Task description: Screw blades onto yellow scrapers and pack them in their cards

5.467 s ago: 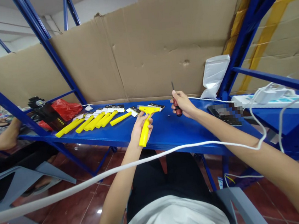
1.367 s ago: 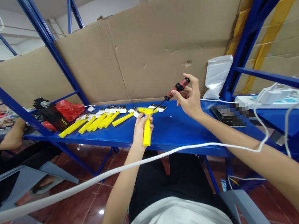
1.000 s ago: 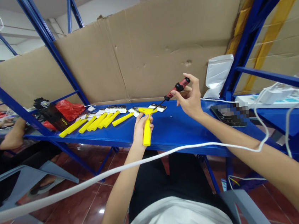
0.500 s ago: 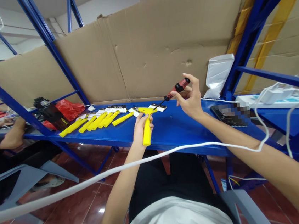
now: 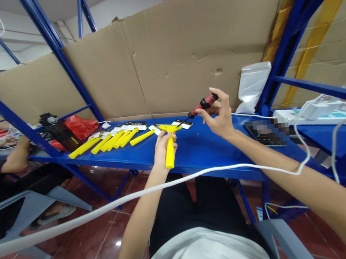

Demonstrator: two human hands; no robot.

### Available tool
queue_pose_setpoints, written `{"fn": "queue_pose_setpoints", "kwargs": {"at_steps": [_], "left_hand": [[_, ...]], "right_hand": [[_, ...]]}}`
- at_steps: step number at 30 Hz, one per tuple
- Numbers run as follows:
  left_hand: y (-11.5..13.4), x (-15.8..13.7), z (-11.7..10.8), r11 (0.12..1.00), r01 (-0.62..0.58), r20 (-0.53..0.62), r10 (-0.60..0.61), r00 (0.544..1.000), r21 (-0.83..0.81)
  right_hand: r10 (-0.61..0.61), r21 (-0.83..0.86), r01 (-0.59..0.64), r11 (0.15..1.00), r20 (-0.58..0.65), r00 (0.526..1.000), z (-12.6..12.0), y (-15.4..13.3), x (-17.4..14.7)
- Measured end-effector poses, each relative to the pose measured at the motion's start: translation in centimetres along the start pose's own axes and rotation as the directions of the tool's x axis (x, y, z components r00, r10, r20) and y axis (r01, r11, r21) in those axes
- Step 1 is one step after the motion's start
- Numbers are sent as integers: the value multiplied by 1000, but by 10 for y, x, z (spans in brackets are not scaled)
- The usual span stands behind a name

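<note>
Two hands work above the bench (image 5: 207, 148); the left hand (image 5: 161, 150) is closed around the scraper (image 5: 170, 153); the right hand (image 5: 222, 118) pinches the screwdriver (image 5: 202, 104), its tip at the scraper's head; the step looks like screwdriving, though any screw is too small to see; the next turn calls for a seated tip.

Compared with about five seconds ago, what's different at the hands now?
The right hand has swung the screwdriver over: it pointed up, apart from the yellow tool; now it slants down leftward, tip at that tool's head. The fingers have changed grip on the handle. Neither hand has let go: the left hand still holds the yellow tool. The other yellow tools lie as before.
</note>
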State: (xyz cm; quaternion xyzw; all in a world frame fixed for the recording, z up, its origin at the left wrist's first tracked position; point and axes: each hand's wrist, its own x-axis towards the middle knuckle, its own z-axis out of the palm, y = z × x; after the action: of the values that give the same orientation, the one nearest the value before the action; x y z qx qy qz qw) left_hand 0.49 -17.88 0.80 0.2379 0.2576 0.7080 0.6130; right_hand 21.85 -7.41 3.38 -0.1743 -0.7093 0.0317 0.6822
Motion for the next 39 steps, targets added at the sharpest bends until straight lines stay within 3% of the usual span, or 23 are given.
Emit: {"fn": "queue_pose_setpoints", "kwargs": {"at_steps": [10,18,39], "left_hand": [[-1,1,-2,1000,-18,-1,18,1000,5],[-2,1,-3,1000,-13,5,13,1000,10],[-1,1,-2,1000,-6,-3,6,1000,3]], "right_hand": [[0,-37,0,999,-3,1000,1,-4,-1],[70,-18,-69,997,28,997,-1,-4,-1],[56,6,-56,998,-16,998,1,-1,0]]}}
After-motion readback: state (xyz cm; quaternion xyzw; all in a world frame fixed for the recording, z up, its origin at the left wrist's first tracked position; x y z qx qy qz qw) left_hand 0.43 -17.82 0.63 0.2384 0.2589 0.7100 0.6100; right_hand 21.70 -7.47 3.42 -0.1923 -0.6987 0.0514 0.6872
